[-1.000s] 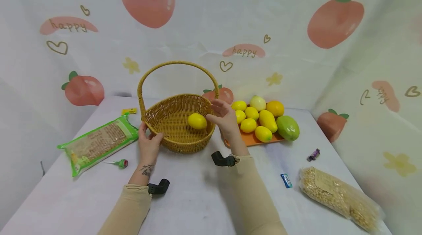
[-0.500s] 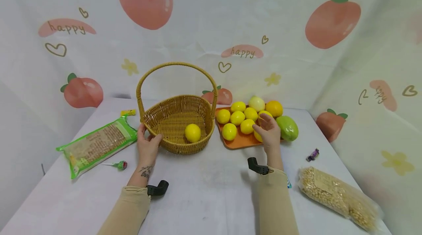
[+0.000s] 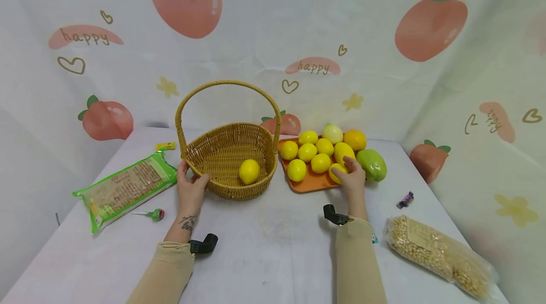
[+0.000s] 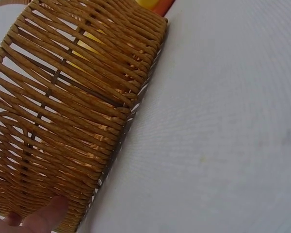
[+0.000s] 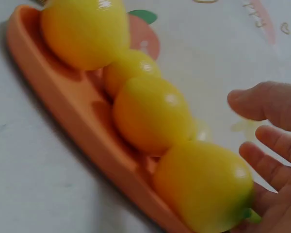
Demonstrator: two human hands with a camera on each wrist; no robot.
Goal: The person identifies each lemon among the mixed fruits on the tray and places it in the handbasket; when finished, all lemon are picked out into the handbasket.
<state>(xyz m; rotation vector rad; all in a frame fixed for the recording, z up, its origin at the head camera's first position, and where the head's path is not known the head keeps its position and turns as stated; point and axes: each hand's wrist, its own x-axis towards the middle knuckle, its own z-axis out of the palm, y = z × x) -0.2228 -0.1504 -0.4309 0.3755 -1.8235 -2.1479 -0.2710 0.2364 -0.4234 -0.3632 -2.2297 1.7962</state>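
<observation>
My left hand (image 3: 190,196) grips the left end of a wicker basket (image 3: 232,192) with a tall handle. In the left wrist view, its thumb (image 4: 48,213) lies against the woven wall. One lemon (image 3: 249,171) sits inside the basket. Over the front right of an orange tray (image 3: 309,184), my right hand (image 3: 354,183) reaches with fingers and thumb spread around a lemon (image 5: 203,187); contact is hard to make out. Several more lemons (image 3: 321,163), a mango (image 3: 343,152), an orange (image 3: 355,140) and a pale round fruit (image 3: 332,133) share the tray.
A green papaya-like fruit (image 3: 372,165) lies at the tray's right edge. On the left are a green-edged food pack (image 3: 128,190), a lollipop (image 3: 157,214) and a yellow wrapper (image 3: 165,146). A purple candy (image 3: 405,199) and a bag of pale kernels (image 3: 439,254) lie right.
My right hand has left the basket, where the lemon now rests nearer the front, and moved right, then down to the tray's front lemon. The left hand stays at the basket.
</observation>
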